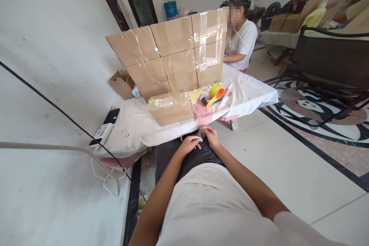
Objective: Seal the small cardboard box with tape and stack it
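Over my lap, just in front of the table edge, my left hand [188,144] is closed, with its thumb and fingers at a small white-and-clear piece [200,137] that looks like thin plastic or tape. My right hand [211,137] pinches the other side of the same piece. Its exact kind is too small to tell. Nearest on the table lies a taped cardboard box [173,113]. To its right is a yellow tape dispenser [215,93] with an orange core, a blue pen [217,100] lying beside it.
Stacked cardboard boxes [175,52] form a wall across the cloth-covered table [245,92]. An open carton [122,84] and a black phone [112,115] are at the left. A person in a white shirt [249,38] sits behind the stack. A black chair [331,59] stands at right.
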Demonstrator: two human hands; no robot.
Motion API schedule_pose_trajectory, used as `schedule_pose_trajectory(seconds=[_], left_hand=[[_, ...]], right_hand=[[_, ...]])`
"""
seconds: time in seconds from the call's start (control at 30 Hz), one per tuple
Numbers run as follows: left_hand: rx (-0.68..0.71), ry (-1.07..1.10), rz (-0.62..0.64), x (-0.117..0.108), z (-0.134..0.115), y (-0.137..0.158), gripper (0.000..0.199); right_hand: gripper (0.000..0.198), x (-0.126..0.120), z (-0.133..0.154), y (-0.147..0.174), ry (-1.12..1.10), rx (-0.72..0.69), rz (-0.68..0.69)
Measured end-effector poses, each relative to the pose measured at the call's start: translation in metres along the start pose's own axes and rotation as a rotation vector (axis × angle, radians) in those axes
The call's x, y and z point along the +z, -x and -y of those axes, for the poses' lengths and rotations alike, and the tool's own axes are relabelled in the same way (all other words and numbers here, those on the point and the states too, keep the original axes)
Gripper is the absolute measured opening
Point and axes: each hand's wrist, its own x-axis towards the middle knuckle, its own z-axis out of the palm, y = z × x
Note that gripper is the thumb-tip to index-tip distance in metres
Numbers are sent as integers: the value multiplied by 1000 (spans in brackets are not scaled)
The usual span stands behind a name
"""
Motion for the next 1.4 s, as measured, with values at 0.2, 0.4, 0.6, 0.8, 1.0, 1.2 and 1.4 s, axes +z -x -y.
schedule_pose_trajectory(seconds=[0.2,0.4,0.6,0.8,1.0,1.2,1.4], left_hand=[[-5,14,-6,0,0,-1,33],[-9,24,-8,0,0,0,34],[-38,50,-17,2,-5,2,30],[-93,117,-186,1,-8,0,27],[-148,171,-224,-2,-8,2,25],[-137,189,-228,3,-7,1,26],[-83,162,-253,-1,-6,1,26]], right_hand=[[44,0,2,1,5,-6,-10],[44,-1,-1,-2,-19,-16,-31],[44,-6,-1,-2,-4,-69,-76],[33,1,60,-4,188,-409,34],[35,52,191,-42,193,-712,334],[50,120,245,-130,235,-789,683],[63,137,213,-201,626,-603,881]])
